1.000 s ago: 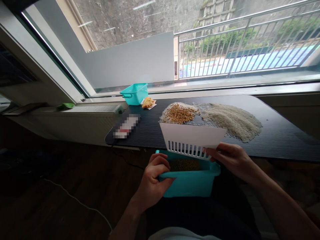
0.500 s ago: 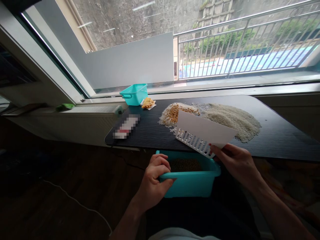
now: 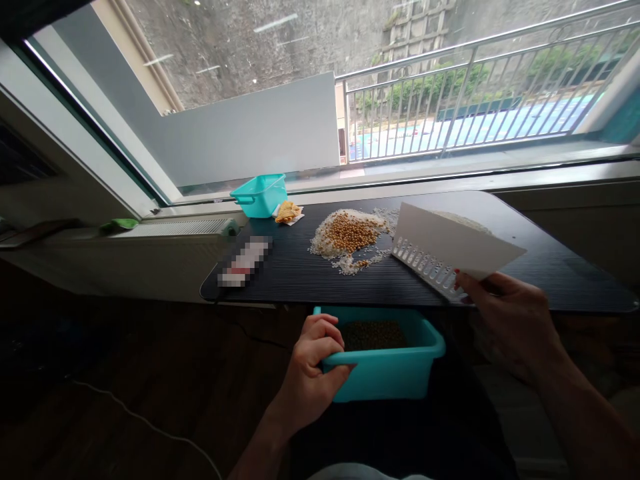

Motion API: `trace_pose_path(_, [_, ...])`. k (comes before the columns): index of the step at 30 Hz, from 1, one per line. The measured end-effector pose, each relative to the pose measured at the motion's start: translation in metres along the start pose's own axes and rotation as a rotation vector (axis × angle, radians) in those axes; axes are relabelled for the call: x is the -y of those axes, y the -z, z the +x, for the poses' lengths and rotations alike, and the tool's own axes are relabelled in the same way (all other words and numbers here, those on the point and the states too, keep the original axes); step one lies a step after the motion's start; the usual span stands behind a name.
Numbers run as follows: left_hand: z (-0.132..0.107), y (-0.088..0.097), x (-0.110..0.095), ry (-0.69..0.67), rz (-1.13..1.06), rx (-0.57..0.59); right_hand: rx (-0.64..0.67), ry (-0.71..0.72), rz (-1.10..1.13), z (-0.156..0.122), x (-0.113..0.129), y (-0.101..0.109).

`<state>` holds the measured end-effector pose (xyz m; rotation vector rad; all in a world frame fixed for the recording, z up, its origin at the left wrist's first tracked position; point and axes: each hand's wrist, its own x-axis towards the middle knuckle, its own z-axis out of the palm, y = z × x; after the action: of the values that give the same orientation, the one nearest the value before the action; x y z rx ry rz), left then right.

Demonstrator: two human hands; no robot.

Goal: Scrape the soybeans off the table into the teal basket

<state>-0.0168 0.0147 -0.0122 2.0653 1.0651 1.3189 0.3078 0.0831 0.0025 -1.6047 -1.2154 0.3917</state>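
My left hand (image 3: 316, 370) is closed on the near left rim of a turquoise bin (image 3: 385, 373), held below the table edge. Small dark greenish grains (image 3: 376, 335) cover its bottom. In my right hand (image 3: 515, 313) is a white slotted scoop (image 3: 457, 243), tilted above the table's right part, its row of slots facing down and left. A heap of yellow beans (image 3: 353, 231) lies on white grains (image 3: 325, 241) left of the scoop. Behind the scoop, a larger pale grain pile (image 3: 465, 220) is mostly hidden.
The dark table (image 3: 290, 267) stands against a window. A second turquoise bin (image 3: 263, 197) sits at its back left, beside a yellowish crumpled item (image 3: 289, 212) on white paper. A blurred-out flat object (image 3: 245, 261) lies front left. A white cable (image 3: 145, 420) crosses the floor.
My right hand has carried the scoop to the right, uncovering the yellow bean heap and now covering most of the pale pile. My left hand still grips the bin. The view has shifted slightly.
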Motion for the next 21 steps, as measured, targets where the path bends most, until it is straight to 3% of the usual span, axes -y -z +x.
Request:
trace_pose_path(7, [0.003,-0.008,-0.001,-0.027,0.021,0.049,0.095,-0.108,0.164,0.002,0.020,-0.022])
trace_pose_path(12, [-0.001,-0.008,0.002,-0.046,0.019,0.082,0.136,-0.158,0.160,0.003,0.020,-0.035])
trace_pose_path(21, [-0.005,-0.010,0.034,-0.111,-0.008,0.137,-0.079,-0.242,0.005,0.013,-0.001,-0.013])
